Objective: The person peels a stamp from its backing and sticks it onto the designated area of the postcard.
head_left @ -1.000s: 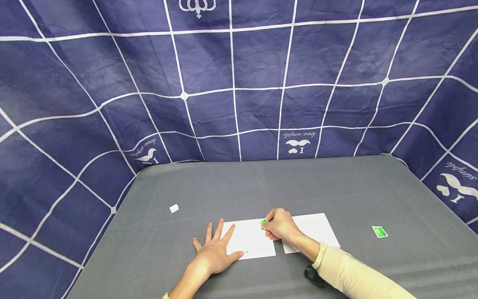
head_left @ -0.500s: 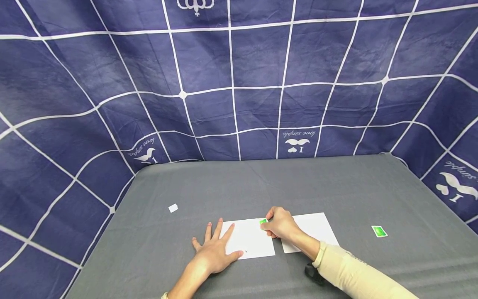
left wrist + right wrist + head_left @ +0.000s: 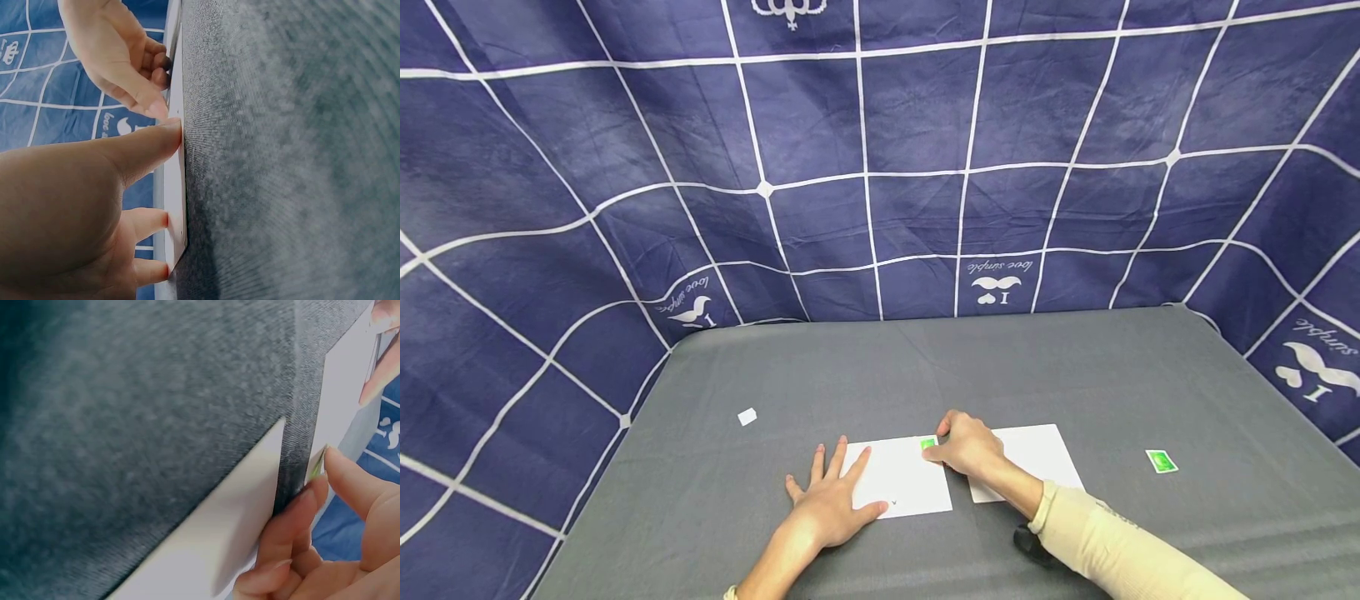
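Observation:
My left hand (image 3: 830,506) lies with fingers spread on a flat white paper rectangle (image 3: 898,479), its thumb and fingertips touching the surface. A small dark mark shows near that paper's lower edge. At the upper right corner of the paper is a small green stamp-like piece (image 3: 928,443). My right hand (image 3: 966,446) pinches its lower edge between thumb and index finger; in the right wrist view the green piece (image 3: 317,465) shows at the fingertips. The right hand's other fingers are curled beside a second white paper rectangle (image 3: 1037,458), which the hand and forearm partly cover.
Another green stamp-like piece (image 3: 1162,461) lies to the right on the grey cloth surface (image 3: 880,367). To the left lies a small white piece (image 3: 747,417). Something black (image 3: 1030,543) sits under the right forearm. A blue checked curtain (image 3: 917,217) hangs behind.
More of the green piece shows above the right thumb than before. The second white paper has slid slightly right. My left hand stays in place on the first paper.

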A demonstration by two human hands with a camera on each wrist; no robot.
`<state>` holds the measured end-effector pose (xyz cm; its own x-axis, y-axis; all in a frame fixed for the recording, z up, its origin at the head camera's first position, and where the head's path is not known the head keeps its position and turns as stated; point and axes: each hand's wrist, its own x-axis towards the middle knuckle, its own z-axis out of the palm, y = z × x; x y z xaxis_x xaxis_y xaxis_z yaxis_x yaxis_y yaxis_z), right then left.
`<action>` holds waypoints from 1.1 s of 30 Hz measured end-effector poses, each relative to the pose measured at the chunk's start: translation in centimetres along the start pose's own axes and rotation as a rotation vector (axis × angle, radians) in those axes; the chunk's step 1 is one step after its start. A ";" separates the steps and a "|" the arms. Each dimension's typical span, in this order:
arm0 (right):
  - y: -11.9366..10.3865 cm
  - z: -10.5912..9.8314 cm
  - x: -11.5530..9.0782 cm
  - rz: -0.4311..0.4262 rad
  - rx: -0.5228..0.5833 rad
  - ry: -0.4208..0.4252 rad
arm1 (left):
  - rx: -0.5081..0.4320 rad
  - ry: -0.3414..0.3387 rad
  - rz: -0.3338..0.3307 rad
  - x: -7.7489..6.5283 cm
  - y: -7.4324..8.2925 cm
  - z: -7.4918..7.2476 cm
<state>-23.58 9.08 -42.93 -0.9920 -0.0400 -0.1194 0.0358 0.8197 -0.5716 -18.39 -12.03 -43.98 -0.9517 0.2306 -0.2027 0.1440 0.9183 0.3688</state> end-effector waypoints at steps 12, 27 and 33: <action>1.3 1.5 -1.1 -0.370 -0.336 0.272 | 0.005 -0.001 0.007 0.0 -0.1 -0.1; 1.9 2.2 -0.3 -0.312 -0.559 0.138 | 0.003 -0.006 -0.001 -0.1 -0.2 0.0; 2.1 2.6 0.1 -0.254 -0.531 0.073 | 0.003 -0.001 0.006 -0.1 0.0 -0.1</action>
<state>-23.31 9.32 -46.21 -0.9680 -0.2486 0.0348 -0.2508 0.9640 -0.0886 -18.31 -12.12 -43.88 -0.9503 0.2370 -0.2017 0.1510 0.9179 0.3669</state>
